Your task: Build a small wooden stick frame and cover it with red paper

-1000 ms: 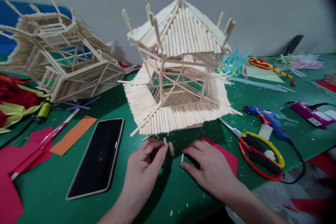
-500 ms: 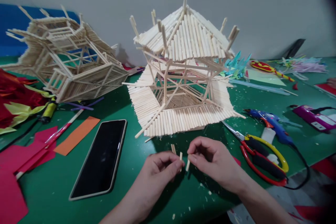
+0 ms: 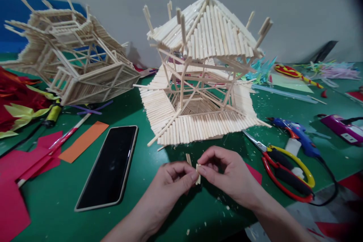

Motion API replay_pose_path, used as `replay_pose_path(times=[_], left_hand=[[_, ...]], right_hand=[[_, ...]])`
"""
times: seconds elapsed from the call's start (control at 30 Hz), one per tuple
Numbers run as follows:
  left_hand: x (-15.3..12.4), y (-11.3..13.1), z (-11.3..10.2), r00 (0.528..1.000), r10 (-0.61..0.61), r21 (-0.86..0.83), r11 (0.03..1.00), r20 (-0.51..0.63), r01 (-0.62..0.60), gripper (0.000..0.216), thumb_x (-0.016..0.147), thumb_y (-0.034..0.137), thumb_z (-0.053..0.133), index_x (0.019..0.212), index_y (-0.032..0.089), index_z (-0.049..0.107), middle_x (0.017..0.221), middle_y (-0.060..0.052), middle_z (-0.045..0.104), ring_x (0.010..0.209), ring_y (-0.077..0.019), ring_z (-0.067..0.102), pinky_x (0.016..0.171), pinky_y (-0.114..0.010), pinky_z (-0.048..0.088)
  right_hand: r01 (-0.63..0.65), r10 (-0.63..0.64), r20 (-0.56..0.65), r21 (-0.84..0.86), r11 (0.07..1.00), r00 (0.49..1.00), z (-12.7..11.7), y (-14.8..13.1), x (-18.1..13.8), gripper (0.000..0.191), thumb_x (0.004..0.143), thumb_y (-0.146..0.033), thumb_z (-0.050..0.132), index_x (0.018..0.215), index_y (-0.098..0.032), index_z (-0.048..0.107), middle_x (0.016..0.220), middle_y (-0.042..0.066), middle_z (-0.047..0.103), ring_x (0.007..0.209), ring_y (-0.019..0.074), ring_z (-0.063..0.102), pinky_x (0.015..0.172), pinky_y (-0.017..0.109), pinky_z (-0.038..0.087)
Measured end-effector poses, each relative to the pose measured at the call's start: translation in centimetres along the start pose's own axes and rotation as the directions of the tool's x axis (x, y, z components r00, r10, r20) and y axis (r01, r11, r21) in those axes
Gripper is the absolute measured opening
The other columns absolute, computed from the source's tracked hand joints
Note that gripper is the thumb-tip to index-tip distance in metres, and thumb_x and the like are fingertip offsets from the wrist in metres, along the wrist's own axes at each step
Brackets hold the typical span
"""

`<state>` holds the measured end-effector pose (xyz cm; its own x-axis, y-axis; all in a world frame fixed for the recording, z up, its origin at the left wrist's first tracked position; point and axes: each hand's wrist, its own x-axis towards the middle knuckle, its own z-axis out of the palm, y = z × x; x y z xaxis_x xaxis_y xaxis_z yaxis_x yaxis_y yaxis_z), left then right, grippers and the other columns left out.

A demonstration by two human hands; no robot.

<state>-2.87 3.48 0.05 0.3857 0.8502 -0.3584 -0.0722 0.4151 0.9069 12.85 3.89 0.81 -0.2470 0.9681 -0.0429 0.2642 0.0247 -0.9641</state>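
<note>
Head view (sole cam, watched remotely): I see the L hand (image 3: 170,183) and R hand (image 3: 227,172) meeting low-ctr over the green worktop (image 3: 56,211), each grip narrowed to a thumb-and-finger pinch on short sticks (image 3: 198,176); whether those pieces touch along their length, I can't tell. A tip pinch prob. suits such small stock, and keeping the hands opposed presumably steadies both. The paired sticks (image 3: 188,159) lie approx. parallel just beyond the L hand, prob. kept w/in reach. Behind stands the stick pagoda (image 3: 195,126), upright, its open frame enclosing crossed sticks; I make out no other container-like form. At R, the scissors (image 3: 279,155) lie near the glue gun (image 3: 302,140), handles twd the wearer, presumably for easy pickup; at L, the phone (image 3: 109,170) rests flat, well apart from the pinch.
</note>
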Motion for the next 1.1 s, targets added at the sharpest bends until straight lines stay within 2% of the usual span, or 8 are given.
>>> replay_pose_path(times=[0.2,0.37,0.57,0.7,0.83,0.97,1.1], left_hand=[[0.1,0.1,0.0,1.0,-0.015,-0.076,0.997,-0.014,0.014,0.013,0.069,0.025,0.062,0.064,0.013,0.062,0.057,0.003,0.05,0.055,-0.008,0.036,0.053,-0.02,0.029],[0.1,0.1,-0.2,1.0,0.008,-0.077,0.997,-0.029,-0.011,0.013,0.069,0.025,0.061,0.066,0.013,0.063,0.061,0.002,0.054,0.059,-0.0088,0.04,0.056,-0.02,0.031],[0.1,0.3,-0.3,1.0,0.024,-0.026,0.999,-0.02,-0.024,0.014,0.069,0.026,0.061,0.066,0.012,0.063,0.063,0.0,0.056,0.06,-0.0104,0.042,0.056,-0.022,0.032],[0.1,0.4,-0.2,1.0,0.003,0.01,1.0,-0.026,-0.003,0.014,0.067,0.025,0.062,0.065,0.012,0.064,0.062,0.0,0.056,0.058,-0.0106,0.041,0.055,-0.023,0.031],[0.2,0.1,-0.1,0.998,-0.025,-0.043,0.999,-0.062,0.023,0.013,0.067,0.025,0.063,0.066,0.012,0.065,0.058,0.001,0.054,0.055,-0.0089,0.039,0.053,-0.021,0.029],[0.2,-0.1,-0.2,0.998,-0.058,-0.11,0.992,-0.03,0.054,0.016,0.07,0.027,0.06,0.065,0.013,0.065,0.056,0.001,0.053,0.053,-0.0082,0.038,0.05,-0.021,0.028],[0.2,-0.1,-0.3,0.997,-0.08,-0.157,0.984,0.007,0.081,0.017,0.071,0.027,0.059,0.064,0.012,0.065,0.056,0.001,0.053,0.052,-0.0074,0.038,0.049,-0.02,0.028]], right_hand=[[-0.015,0.016,-0.003,0.064,0.998,1.0,0.4,0.2,0.2,0.006,0.072,-0.023,0.058,0.075,-0.018,0.057,0.06,-0.004,0.052,0.054,0.0078,0.043,0.047,0.018,0.035],[-0.048,0.046,0.019,0.147,0.988,0.999,0.7,0.4,-0.1,0.017,0.073,-0.026,0.058,0.089,-0.022,0.056,0.069,-0.002,0.053,0.061,0.0097,0.046,0.053,0.02,0.038],[-0.001,0.0,0.004,0.116,0.993,1.0,0.9,0.6,0.0,0.011,0.073,-0.027,0.057,0.078,-0.018,0.06,0.069,0.0,0.051,0.06,0.0102,0.045,0.053,0.022,0.037],[-0.064,0.063,0.006,0.164,0.984,0.998,1.2,0.5,0.2,0.012,0.072,-0.027,0.058,0.071,-0.015,0.059,0.059,-0.003,0.048,0.054,0.0086,0.041,0.048,0.021,0.033],[-0.136,0.148,-0.046,0.201,0.97,0.988,1.6,0.2,0.5,0.012,0.069,-0.025,0.058,0.061,-0.015,0.056,0.05,-0.005,0.045,0.048,0.0075,0.038,0.045,0.02,0.031],[-0.183,0.224,-0.101,0.315,0.931,0.969,1.9,-0.2,1.0,0.015,0.064,-0.027,0.061,0.056,-0.015,0.055,0.05,-0.005,0.049,0.047,0.0078,0.044,0.046,0.02,0.035],[-0.195,0.249,-0.09,0.397,0.897,0.964,2.1,-0.5,1.3,0.018,0.062,-0.03,0.063,0.057,-0.015,0.055,0.05,-0.004,0.052,0.047,0.0084,0.049,0.048,0.021,0.039]])
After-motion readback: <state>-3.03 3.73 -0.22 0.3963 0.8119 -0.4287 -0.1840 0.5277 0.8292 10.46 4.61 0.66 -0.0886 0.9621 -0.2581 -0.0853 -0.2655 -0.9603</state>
